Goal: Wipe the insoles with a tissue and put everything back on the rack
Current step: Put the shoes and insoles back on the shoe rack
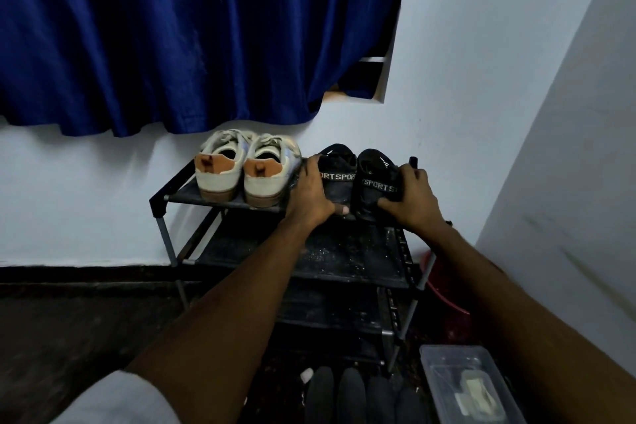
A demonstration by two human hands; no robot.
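Both hands are up at the top shelf of the black rack [192,198], each on one shoe of a dark pair marked SPORT across the heel. The left hand [311,194] is curled round the outer side of the left black shoe [339,179] with the thumb tucked beneath the heel. The right hand [413,200] grips the back of the right black shoe [377,179], fingers over the heel and thumb pressed against it. The two shoes stand side by side, heels toward the person, on the right half of the shelf. Just beside them on the left half sit the white sneakers [241,169] with tan heel tabs, and the left hand is close against the nearer one. A deep blue curtain [172,38] hangs low over the wall, its hem just above the sneakers. The shelf below [344,258] is speckled with dust. A red bucket [447,289] stands squeezed between the rack's right leg and the side wall. On the floor [69,320] in front lie four dark rounded shapes [351,396] in a row, though I cannot tell if they are insoles or shoe toes. A clear plastic box [447,358] sits to their right.
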